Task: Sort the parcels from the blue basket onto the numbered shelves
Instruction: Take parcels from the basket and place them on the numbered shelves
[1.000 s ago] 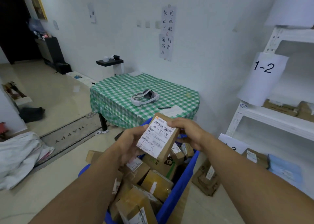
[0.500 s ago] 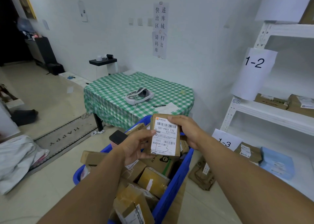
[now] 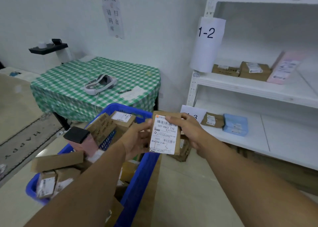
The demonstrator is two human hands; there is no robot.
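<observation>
I hold a small brown parcel (image 3: 164,133) upright with its white shipping label facing me, above the right rim of the blue basket (image 3: 137,173). My left hand (image 3: 137,139) grips its left edge and my right hand (image 3: 187,130) grips its top and right edge. The basket on the floor is full of several brown parcels, plus a pink one with a black end (image 3: 80,139). The white shelf unit (image 3: 258,89) stands to the right, with paper tags "1-2" (image 3: 207,37) and "1-3" (image 3: 192,114).
Shelf 1-2 holds two brown boxes (image 3: 240,70) and a pink packet (image 3: 284,68). Shelf 1-3 holds a brown packet (image 3: 212,120) and a blue one (image 3: 235,125). A green checked table (image 3: 72,82) with a headset stands behind the basket. More brown parcels (image 3: 184,149) lie on the floor by the shelf.
My view has swung right toward the shelves. The parcel was turned upright in both hands and now sits further right, over the basket's right rim.
</observation>
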